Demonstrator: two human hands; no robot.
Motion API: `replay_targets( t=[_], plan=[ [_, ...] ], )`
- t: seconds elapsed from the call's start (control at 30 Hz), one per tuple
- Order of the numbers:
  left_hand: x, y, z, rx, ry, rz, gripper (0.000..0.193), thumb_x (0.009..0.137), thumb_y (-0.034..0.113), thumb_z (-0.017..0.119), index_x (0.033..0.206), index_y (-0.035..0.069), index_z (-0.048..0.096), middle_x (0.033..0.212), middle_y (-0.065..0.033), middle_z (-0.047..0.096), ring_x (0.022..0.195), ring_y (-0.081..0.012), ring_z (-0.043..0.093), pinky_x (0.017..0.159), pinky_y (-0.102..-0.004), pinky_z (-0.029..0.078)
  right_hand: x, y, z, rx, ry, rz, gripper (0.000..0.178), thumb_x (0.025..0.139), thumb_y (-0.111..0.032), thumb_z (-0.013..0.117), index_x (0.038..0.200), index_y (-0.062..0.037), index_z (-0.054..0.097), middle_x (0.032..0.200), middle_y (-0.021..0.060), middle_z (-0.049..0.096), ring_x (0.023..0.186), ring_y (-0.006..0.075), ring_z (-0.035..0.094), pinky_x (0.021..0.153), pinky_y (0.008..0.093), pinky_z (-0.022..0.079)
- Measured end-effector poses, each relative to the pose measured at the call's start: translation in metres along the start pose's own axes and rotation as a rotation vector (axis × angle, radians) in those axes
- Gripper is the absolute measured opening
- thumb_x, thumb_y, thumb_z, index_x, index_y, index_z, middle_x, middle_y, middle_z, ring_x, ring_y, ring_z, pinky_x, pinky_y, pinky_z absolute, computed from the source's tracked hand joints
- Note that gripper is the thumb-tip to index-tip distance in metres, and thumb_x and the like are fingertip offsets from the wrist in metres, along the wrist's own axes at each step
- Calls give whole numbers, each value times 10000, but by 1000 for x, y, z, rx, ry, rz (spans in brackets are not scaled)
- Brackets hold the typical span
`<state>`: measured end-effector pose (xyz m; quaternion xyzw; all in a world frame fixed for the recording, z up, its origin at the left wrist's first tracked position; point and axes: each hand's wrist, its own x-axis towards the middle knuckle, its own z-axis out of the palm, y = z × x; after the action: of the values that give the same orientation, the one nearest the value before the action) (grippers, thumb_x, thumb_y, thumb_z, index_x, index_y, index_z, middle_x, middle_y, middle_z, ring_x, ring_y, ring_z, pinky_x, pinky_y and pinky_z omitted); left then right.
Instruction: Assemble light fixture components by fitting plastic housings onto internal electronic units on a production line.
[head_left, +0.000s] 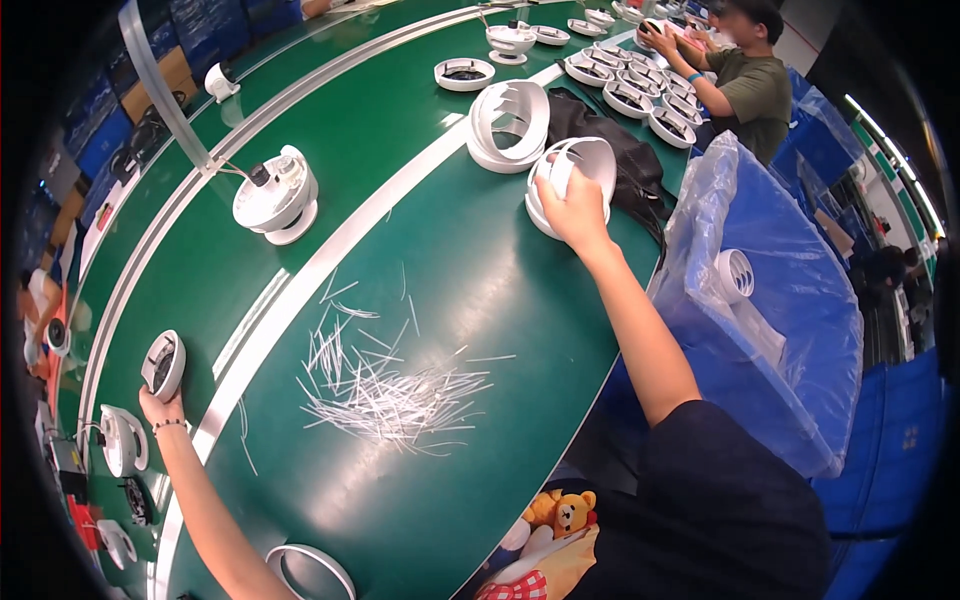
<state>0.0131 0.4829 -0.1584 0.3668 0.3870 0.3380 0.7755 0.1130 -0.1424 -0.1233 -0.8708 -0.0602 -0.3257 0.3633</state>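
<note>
At the left, over the green conveyor, my left hand point(162, 407) is closed on the lower end of a white round housing point(172, 372) with black parts inside. My right hand point(578, 208) reaches far to the right and grips a stack of white plastic rings point(598, 160). Its fingers go over the rim, partly hidden among the rings. Just beyond stands another stack of white rings point(482, 140). A loose heap of thin white strips point(395, 400) lies on the green table point(480, 250) between my arms. One more white ring point(345, 572) rests at the near edge, partly behind my left forearm.
A white fan-like unit point(275, 205) stands on the conveyor beyond the metal rail point(330, 250). Black cloth point(625, 160) lies behind the rings. Several round housings point(628, 98) sit near a co-worker point(755, 90). A blue bin lined with plastic point(800, 300) stands at the right.
</note>
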Motion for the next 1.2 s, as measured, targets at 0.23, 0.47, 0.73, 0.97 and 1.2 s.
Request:
replay_targets(
  t=[0.23, 0.47, 0.73, 0.97, 1.2],
  plan=[
    [13, -1, -5, 25, -64, -28, 361, 825, 227, 406, 1086, -20, 367, 1121, -187, 450, 1007, -348, 466, 853, -493, 398, 24, 14, 11, -156, -319, -263, 329, 712, -116, 556, 1011, 7, 495, 708, 232, 561, 684, 377, 549, 634, 446, 420],
    [24, 4, -2, 126, -59, -18, 362, 828, 254, 414, 1102, 17, 399, 1086, -149, 495, 979, -309, 497, 809, -453, 434, 33, 17, -3, -225, -420, -255, 277, 723, -199, 572, 934, -23, 542, 757, 194, 584, 721, 360, 556, 655, 432, 429],
    [39, 4, -14, 470, 31, 156, 423, 817, 275, 441, 1098, -40, 425, 1043, -152, 513, 884, -257, 550, 704, -377, 477, 19, -8, -22, -441, -461, -182, 362, 700, -335, 610, 825, -1, 546, 714, 195, 582, 699, 334, 567, 643, 412, 437],
    [36, 1, -13, 936, 120, 606, 535, 750, 322, 530, 1104, -69, 438, 1092, -140, 493, 986, -245, 474, 888, -300, 329, 12, -12, -35, -378, -438, -178, 402, 565, -249, 732, 830, -1, 558, 729, 176, 585, 722, 337, 560, 659, 404, 432],
    [24, 1, -15, 882, -41, 623, 650, 773, 296, 534, 1229, -85, 270, 1256, -185, 346, 1135, -241, 374, 918, -305, 290, -9, -7, -49, -393, -318, -189, 365, 583, -287, 713, 788, -16, 579, 670, 153, 573, 669, 326, 556, 616, 380, 438]
  ],
)
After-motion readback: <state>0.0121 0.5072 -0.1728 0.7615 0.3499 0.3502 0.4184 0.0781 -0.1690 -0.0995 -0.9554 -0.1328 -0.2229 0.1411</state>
